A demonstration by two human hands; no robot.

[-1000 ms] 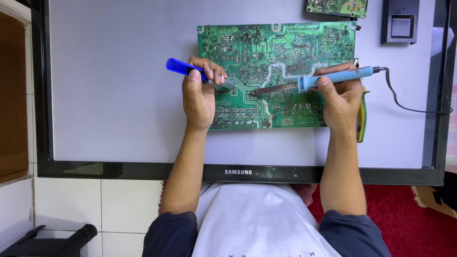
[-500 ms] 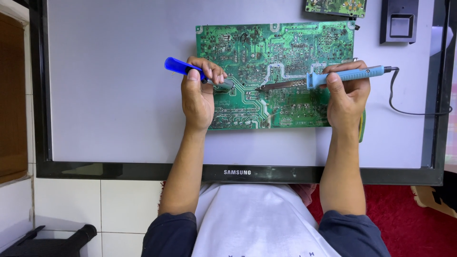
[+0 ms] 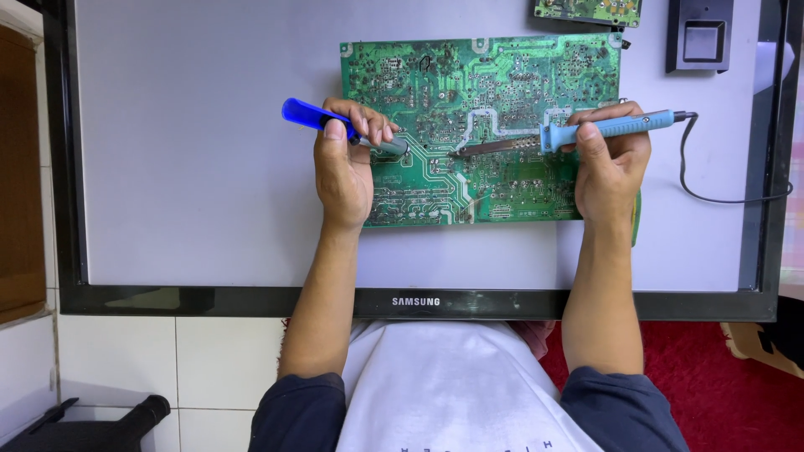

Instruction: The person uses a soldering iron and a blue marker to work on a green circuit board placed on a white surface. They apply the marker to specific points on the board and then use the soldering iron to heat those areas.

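Both hands [image 3: 343, 172] gripping tools over board [image 3: 477, 92]

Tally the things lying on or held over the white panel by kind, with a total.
Green circuit boards: 2, the large one and a small one
Hand tools: 2, blue pump and soldering iron
Black box: 1
Total: 5

Lighting is bright, even and diffuse. The grey panel [image 3: 201, 167] shows no glare; a brighter wash falls across its right edge. Soft, short shadows sit under both forearms. Focus is sharp across the circuit board [image 3: 477, 92]. No motion blur. Slight wide-angle bending appears at frame edges.
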